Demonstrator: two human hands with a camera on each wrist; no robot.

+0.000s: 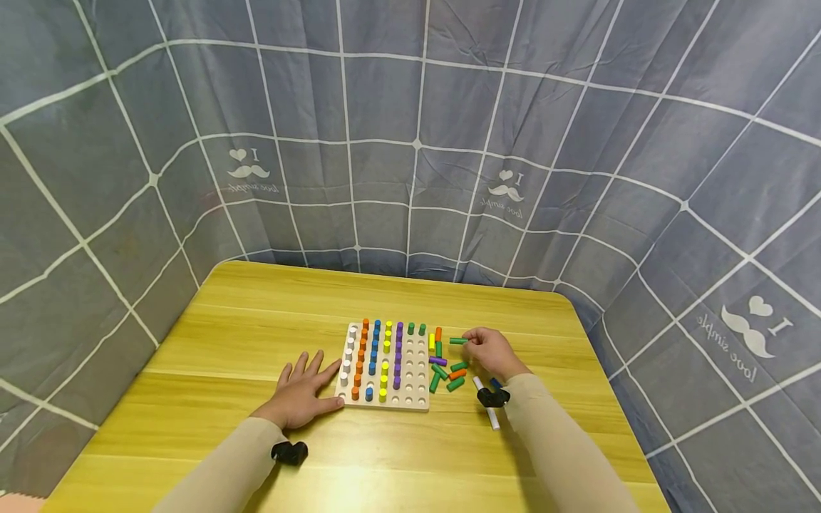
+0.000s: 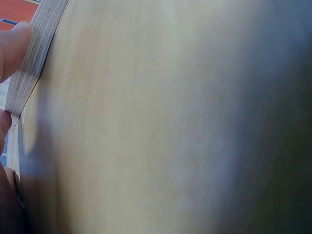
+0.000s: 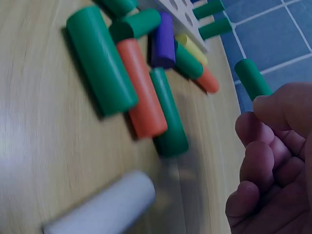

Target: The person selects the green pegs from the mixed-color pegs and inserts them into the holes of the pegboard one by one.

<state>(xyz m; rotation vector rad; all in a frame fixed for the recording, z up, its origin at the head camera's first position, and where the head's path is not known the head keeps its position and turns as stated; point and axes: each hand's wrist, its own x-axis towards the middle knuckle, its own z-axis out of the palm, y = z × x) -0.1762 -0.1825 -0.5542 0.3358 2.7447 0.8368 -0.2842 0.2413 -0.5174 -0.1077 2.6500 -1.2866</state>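
With the left hand [image 1: 300,393] flat, fingers spread, steadying the pegboard [image 1: 418,385], the right hand [image 1: 490,351] pinches a green peg [image 1: 458,340] lifted just right of the pegboard, seemingly mid-carry; seating it calls for an empty hole.

Green peg [image 1: 458,340] held level beside white pegboard [image 1: 420,370].

Beige long sleeves [image 1: 564,442] are being worn on both arms, down to the wrists. A small black camera unit [image 1: 492,397] is being carried at each wrist.
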